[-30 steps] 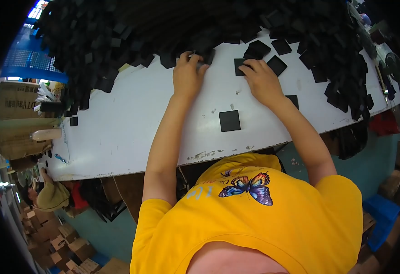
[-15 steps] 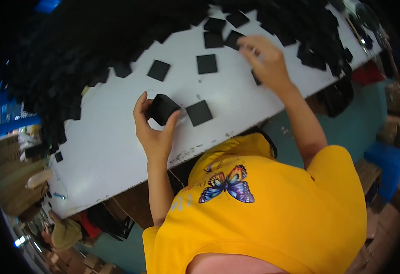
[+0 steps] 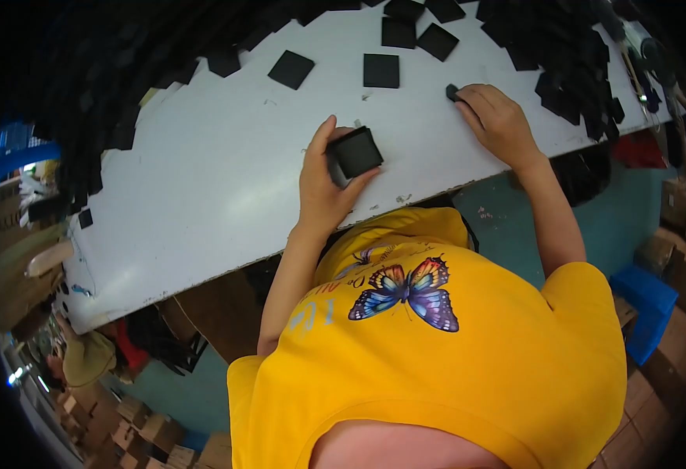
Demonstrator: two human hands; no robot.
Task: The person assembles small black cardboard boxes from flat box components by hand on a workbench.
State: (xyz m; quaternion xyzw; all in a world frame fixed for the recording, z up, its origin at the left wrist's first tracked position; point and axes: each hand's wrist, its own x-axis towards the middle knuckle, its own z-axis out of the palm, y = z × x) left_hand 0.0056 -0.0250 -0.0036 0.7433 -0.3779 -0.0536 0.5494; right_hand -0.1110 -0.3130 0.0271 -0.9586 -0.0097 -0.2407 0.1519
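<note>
My left hand [image 3: 323, 184] is wrapped round a black box [image 3: 356, 152] at the middle of the white table [image 3: 202, 203], thumb and fingers on opposite sides. To the right, my right hand [image 3: 501, 125] has its fingers closed on a small dark piece [image 3: 452, 93], seen nearly edge-on. Beyond the hands lie flat black squares: one at the upper left [image 3: 291, 69], one near the middle [image 3: 381, 70] and a tilted one [image 3: 438, 41] farther right, beside others that touch or overlap.
A large heap of black pieces [image 3: 69, 94] covers the table's far and left side. More black pieces [image 3: 566, 98] are piled at the right, near some tools [image 3: 639, 78]. Cardboard boxes [image 3: 161, 431] and a blue stool [image 3: 646, 309] stand on the floor.
The view has shifted. My left hand has moved right with the box, over the spot where a flat square lay. My right hand has drawn nearer and now holds the small dark piece.
</note>
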